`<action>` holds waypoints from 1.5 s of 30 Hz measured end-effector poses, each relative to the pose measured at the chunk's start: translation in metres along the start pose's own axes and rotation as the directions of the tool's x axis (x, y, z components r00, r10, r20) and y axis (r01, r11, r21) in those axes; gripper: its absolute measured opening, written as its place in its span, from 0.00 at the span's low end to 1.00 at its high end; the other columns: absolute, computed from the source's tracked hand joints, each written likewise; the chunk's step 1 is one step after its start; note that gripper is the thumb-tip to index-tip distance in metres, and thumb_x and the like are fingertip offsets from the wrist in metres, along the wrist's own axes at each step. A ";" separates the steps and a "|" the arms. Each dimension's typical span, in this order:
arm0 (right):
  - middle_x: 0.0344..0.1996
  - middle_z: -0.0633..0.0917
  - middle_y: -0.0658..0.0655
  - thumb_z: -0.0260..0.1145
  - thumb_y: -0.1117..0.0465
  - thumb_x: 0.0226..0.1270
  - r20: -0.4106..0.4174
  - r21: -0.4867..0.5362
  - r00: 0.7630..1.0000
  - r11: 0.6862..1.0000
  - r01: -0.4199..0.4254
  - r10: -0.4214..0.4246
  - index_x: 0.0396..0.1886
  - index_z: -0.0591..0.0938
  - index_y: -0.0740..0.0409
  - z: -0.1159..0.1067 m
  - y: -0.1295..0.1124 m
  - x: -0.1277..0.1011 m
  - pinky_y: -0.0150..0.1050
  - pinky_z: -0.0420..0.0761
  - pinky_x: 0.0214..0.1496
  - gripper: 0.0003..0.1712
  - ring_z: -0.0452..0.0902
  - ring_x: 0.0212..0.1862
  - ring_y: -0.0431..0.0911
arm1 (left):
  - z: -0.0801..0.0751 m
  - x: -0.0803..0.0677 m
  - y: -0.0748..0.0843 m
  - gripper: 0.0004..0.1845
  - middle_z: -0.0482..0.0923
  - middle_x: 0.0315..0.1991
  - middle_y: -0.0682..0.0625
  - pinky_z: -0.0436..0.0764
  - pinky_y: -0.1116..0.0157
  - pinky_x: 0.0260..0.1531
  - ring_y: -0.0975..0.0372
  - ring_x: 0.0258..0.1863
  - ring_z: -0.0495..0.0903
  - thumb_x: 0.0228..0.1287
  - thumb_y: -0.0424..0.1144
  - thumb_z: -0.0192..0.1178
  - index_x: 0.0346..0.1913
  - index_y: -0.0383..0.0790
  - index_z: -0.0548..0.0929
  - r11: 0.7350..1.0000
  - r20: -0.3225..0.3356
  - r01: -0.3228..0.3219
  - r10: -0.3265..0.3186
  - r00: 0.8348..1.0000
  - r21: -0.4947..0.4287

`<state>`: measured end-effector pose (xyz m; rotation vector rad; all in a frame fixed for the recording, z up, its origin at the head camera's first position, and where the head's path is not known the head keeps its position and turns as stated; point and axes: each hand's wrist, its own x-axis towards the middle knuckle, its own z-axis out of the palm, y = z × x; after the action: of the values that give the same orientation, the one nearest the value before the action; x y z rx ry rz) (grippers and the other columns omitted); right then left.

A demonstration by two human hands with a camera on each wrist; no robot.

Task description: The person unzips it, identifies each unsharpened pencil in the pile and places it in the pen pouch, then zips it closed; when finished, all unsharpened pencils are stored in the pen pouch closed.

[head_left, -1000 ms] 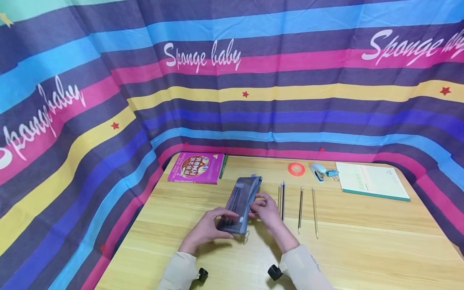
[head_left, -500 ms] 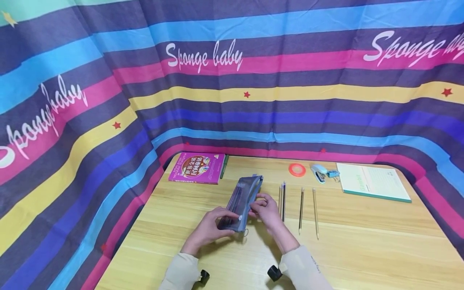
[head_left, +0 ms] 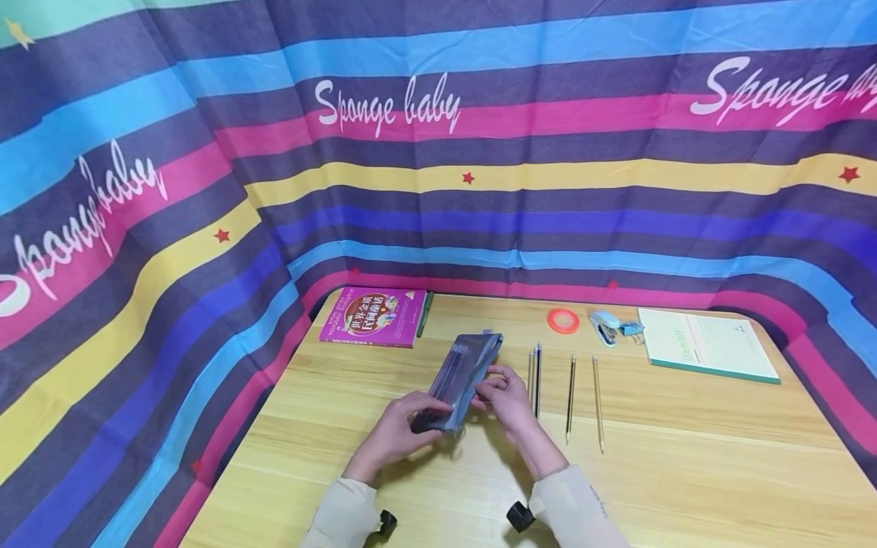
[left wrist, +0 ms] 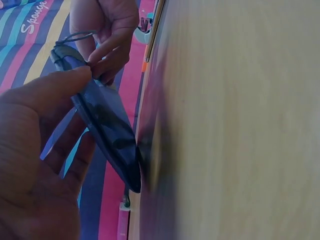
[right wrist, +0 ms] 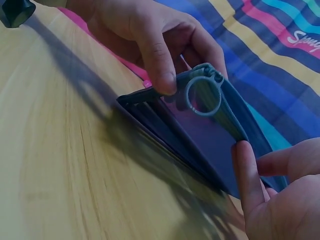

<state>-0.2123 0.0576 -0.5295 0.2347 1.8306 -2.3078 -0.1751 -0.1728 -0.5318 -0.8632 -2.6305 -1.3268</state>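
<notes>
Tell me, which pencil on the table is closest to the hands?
The leftmost pencil, paired against another right beside the right hand. The two other pencils lie apart, farther right.

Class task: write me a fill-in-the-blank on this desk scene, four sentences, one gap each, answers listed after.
Both hands hold a blue-grey pencil ____.
The left hand pinches its near end, close to the zip's ____-shaped pull.
The right hand touches its ____ side.
Right of it, loose ____ lie on the wooden table.

Missing words: case; ring; right; pencils.
</notes>
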 end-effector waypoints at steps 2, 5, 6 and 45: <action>0.37 0.83 0.58 0.62 0.78 0.68 -0.002 0.012 1.000 1.000 -0.005 0.005 0.65 0.68 0.72 -0.001 0.000 0.000 0.40 0.91 0.44 0.27 0.83 0.32 0.43 | 0.000 0.000 -0.001 0.24 0.86 0.52 0.58 0.83 0.57 0.61 0.64 0.53 0.82 0.55 0.35 0.78 0.55 0.56 0.88 1.000 -0.010 0.010 -0.010 1.000 -0.003; 0.36 0.82 0.57 0.61 0.79 0.67 -0.010 0.028 1.000 0.999 -0.016 0.017 0.65 0.68 0.72 -0.001 0.000 0.000 0.39 0.91 0.43 0.27 0.83 0.32 0.43 | -0.001 -0.002 -0.003 0.22 0.87 0.51 0.58 0.83 0.58 0.60 0.64 0.53 0.83 0.56 0.33 0.77 0.53 0.55 0.89 1.000 -0.032 0.019 -0.019 0.999 -0.007; 0.35 0.82 0.57 0.61 0.79 0.67 -0.010 0.032 1.000 0.999 -0.013 0.014 0.65 0.68 0.72 -0.001 0.000 0.000 0.39 0.91 0.43 0.27 0.83 0.31 0.43 | -0.001 -0.002 -0.003 0.22 0.87 0.51 0.58 0.83 0.57 0.60 0.64 0.52 0.83 0.56 0.33 0.76 0.53 0.54 0.89 1.000 -0.040 0.021 -0.021 0.999 -0.009; 0.42 0.85 0.66 0.68 0.70 0.68 0.115 -0.119 0.992 0.990 0.070 -0.056 0.53 0.79 0.69 -0.005 0.004 -0.021 0.49 0.92 0.42 0.16 0.88 0.32 0.49 | -0.005 -0.002 -0.006 0.12 0.88 0.44 0.55 0.87 0.60 0.48 0.59 0.44 0.85 0.63 0.39 0.73 0.49 0.50 0.91 0.971 -0.105 0.156 -0.177 0.979 -0.183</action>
<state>-0.1914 0.0630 -0.5297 0.0307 1.9411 -2.1896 -0.1776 -0.1808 -0.5336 -0.5673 -2.5715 -1.6146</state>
